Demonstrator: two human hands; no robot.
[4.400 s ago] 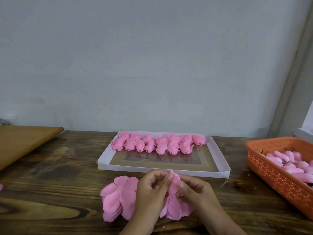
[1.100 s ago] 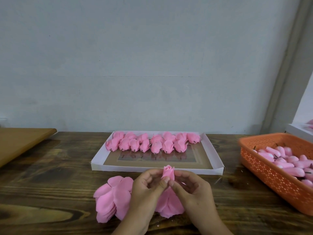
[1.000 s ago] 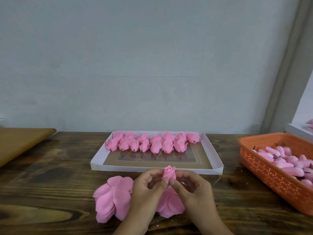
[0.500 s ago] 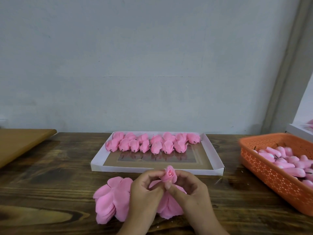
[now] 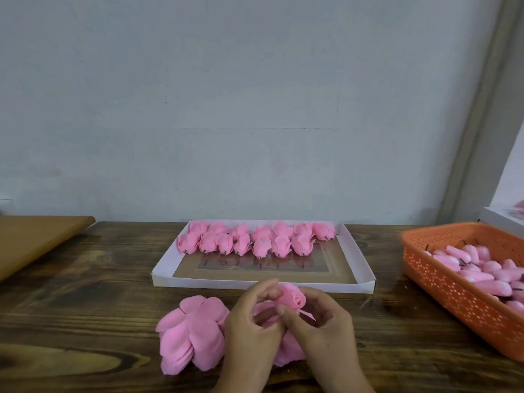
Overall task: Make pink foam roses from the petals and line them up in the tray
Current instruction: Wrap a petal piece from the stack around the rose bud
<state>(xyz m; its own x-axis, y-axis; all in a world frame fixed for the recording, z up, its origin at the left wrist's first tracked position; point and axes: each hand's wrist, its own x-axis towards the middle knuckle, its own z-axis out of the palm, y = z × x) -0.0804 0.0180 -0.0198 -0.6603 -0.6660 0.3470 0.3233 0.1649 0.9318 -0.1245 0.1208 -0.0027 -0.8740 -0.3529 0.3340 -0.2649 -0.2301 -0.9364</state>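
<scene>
A small pink foam rose is held between my two hands, just in front of the white tray. My left hand curls its fingers round the rose's left side, and my right hand pinches it from the right with thumb and fingers. Beneath my hands lies a stack of loose pink petals, partly hidden by them. Two short rows of finished pink roses lie along the tray's far side.
An orange perforated basket of pink rose buds stands at the right on the dark wooden table. A light brown board lies at the far left. A white ledge sits behind the basket.
The rolled bud has tilted to the right and now shows its spiral top. My fingers have shifted round it. The hands have stayed in the same place over the petals.
</scene>
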